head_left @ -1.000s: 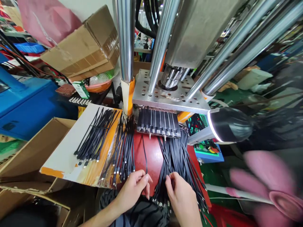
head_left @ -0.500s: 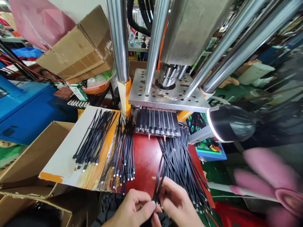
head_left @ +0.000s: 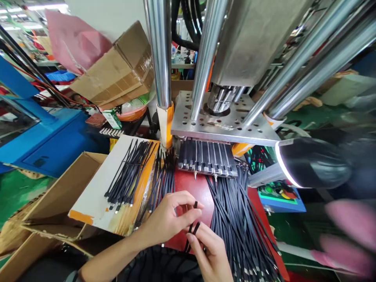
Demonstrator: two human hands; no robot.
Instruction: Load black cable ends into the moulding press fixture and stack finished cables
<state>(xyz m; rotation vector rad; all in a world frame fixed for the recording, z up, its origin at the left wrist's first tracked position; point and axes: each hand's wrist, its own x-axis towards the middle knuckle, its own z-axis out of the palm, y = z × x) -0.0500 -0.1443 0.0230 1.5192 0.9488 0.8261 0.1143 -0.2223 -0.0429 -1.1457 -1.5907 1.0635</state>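
My left hand (head_left: pixel 173 217) is closed in a pinch, with the short black end of a flat cable (head_left: pixel 196 204) showing between thumb and fingers. Just below and to the right, my right hand (head_left: pixel 210 246) grips two black flat strands (head_left: pixel 196 228) that run down between its fingers toward my lap; whether they belong to one cable or two I cannot tell. To the right of my hands a large pile of black flat cables (head_left: pixel 235 215) with metal plugs spreads over the red tabletop (head_left: pixel 202 196). Another row of cables (head_left: pixel 166 172) lies partly behind my left hand.
Ahead stands a press with a steel plate (head_left: pixel 223 125) above a mould block (head_left: pixel 207 156) holding several cables. A bundle of cables (head_left: pixel 129 172) rests on a cardboard sheet (head_left: pixel 100 188) at left. A lamp (head_left: pixel 311 162) and a blurred pink fan (head_left: pixel 349 231) are at right.
My left hand has risen from the bottom edge and now pinches a cable end above my right hand. The upright strands between the hands have come down. The view has shifted left.
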